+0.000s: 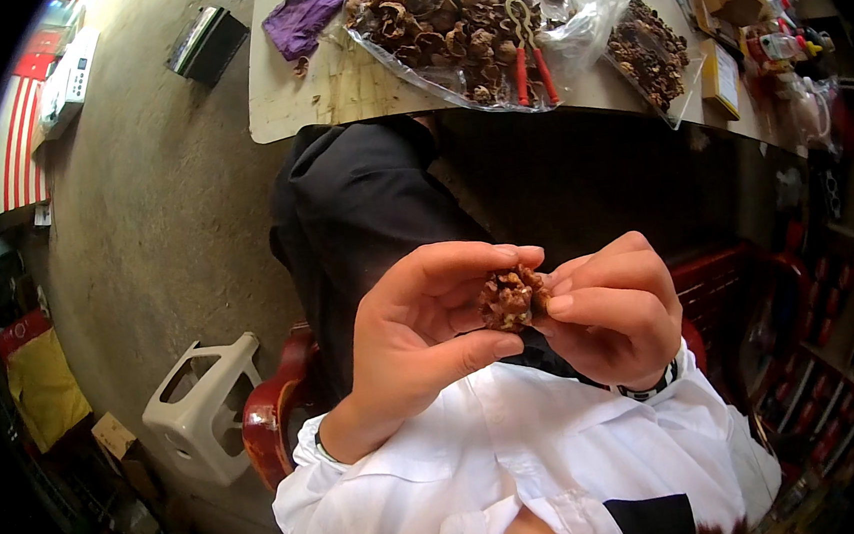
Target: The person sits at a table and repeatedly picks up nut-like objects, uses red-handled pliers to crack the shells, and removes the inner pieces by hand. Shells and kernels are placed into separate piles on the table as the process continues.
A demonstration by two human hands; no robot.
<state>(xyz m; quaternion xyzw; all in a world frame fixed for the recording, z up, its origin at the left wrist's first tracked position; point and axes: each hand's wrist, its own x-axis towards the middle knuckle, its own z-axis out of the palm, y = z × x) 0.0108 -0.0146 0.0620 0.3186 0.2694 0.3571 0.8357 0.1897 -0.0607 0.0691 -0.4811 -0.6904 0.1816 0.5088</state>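
Note:
A brown, wrinkled walnut kernel [510,299] is held up in front of my white shirt, above my lap. My left hand [416,318] curls round it, thumb below and fingers above. From the other side my right hand [616,307] pinches at the kernel's edge with thumb and fingertips; whether a separate bit sits between them is hidden. On the table ahead, a heap of cracked walnut shells [428,26] lies on a clear plastic bag. A nutcracker with red handles [531,53] rests on the heap's right side.
A tray of walnut pieces [648,54] stands at the table's right, beside a yellow box [720,80]. A purple cloth [307,13] lies on the table [289,107] at left. To my left are a pale plastic stool [203,410] and a red chair arm [266,410].

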